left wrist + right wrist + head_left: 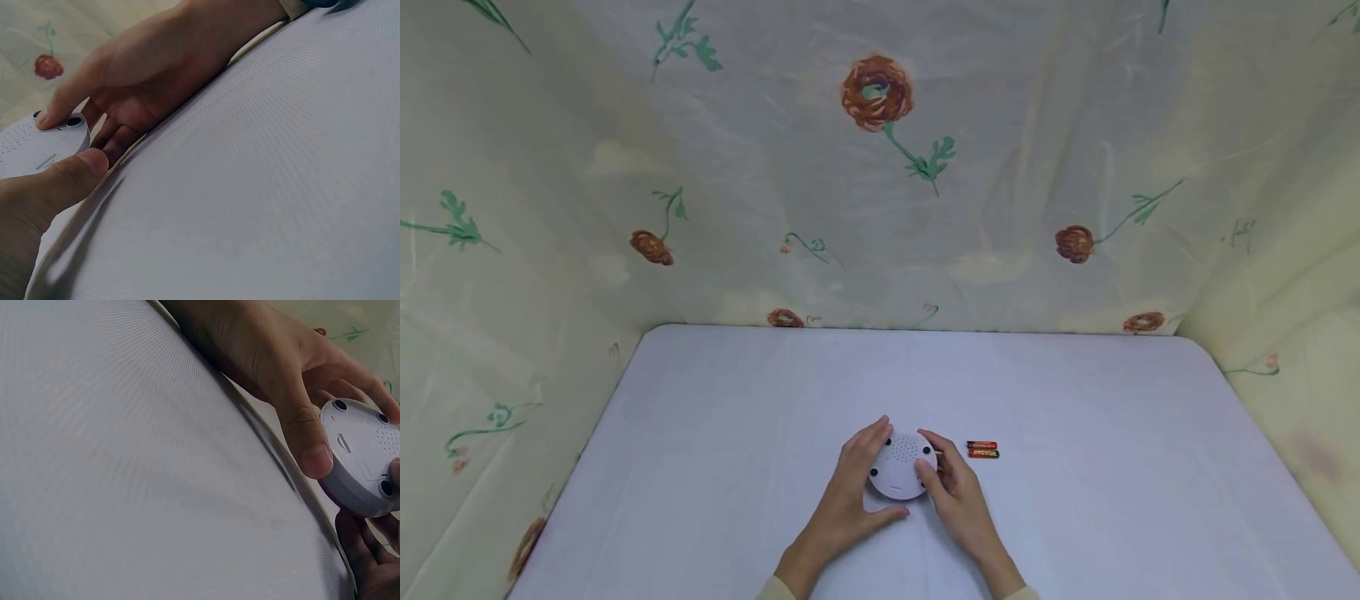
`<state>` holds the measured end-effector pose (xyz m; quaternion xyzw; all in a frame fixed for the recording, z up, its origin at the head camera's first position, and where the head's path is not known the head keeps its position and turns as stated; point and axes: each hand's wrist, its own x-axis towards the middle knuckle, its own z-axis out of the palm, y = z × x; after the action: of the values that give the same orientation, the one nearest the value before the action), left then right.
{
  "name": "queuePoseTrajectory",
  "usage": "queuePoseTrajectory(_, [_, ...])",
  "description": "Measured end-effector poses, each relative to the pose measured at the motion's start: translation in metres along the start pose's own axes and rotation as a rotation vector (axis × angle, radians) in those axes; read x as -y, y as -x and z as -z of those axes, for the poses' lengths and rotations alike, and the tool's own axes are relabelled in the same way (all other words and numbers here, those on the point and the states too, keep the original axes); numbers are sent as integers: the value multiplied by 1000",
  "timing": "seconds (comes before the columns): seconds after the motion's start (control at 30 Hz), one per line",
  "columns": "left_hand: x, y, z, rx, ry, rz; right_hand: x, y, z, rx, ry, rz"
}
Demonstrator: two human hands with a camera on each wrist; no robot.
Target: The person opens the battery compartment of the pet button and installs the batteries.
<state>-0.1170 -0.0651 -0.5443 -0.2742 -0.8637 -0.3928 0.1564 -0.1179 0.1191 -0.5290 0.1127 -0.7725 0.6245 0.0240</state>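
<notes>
A round white device [897,481] is held just above the table, its underside facing up. That face carries small black feet, a patch of speaker holes and a little slotted lid [343,443]. My right hand [961,497] grips its right side, thumb on the upturned face near a foot and fingers curled beneath. My left hand [848,493] spans the left side with fairly straight fingers touching the rim. Its thumb [75,178] stretches along the near edge, apart from the device in the head view. Two red and black batteries [982,454] lie side by side to the right.
A white-covered table [737,400] with rounded far corners holds everything. Pale curtains [760,125] printed with brown-red flowers hang behind it and along both sides.
</notes>
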Motion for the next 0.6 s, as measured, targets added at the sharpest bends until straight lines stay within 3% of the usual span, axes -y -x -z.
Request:
queuePoseTrajectory(0.23, [-2,-1,0,4,4,41,19,2,1,22,39,20])
queuePoseTrajectory(0.43, [-2,0,0,-1,22,98,-1,0,0,-2,48,37])
queuePoseTrajectory(0.6, [-1,0,0,4,90,194,-6,2,-1,-1,110,40])
